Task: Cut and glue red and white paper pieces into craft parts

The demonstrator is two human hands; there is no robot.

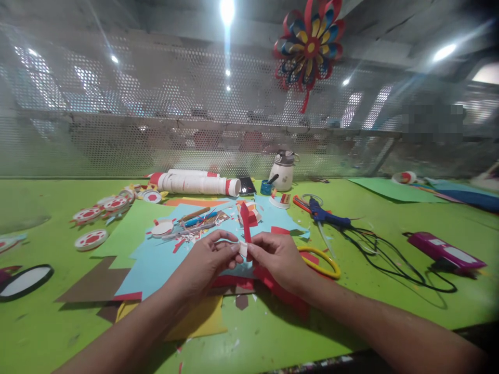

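Observation:
Above a spread of coloured paper sheets [152,270], my two hands meet at the middle of the table. My left hand [212,254] pinches a small white paper piece [243,250] between thumb and fingertips. A narrow red paper strip [245,215] with a pointed top stands upright in the pinch of my right hand [278,257]. The white piece touches the strip's lower end; whether they are joined I cannot tell. Just beyond lie a blue craft tool [200,219] and many paper scraps. Red paper lies partly hidden under my right hand.
A blue glue gun [329,215] trails its black cord to a purple power strip [446,252] on the right. Stacked white paper cups [195,184] and a white bottle [283,171] stand behind. White discs with red shapes [91,240] lie left. A yellow loop [323,262] sits beside my right wrist.

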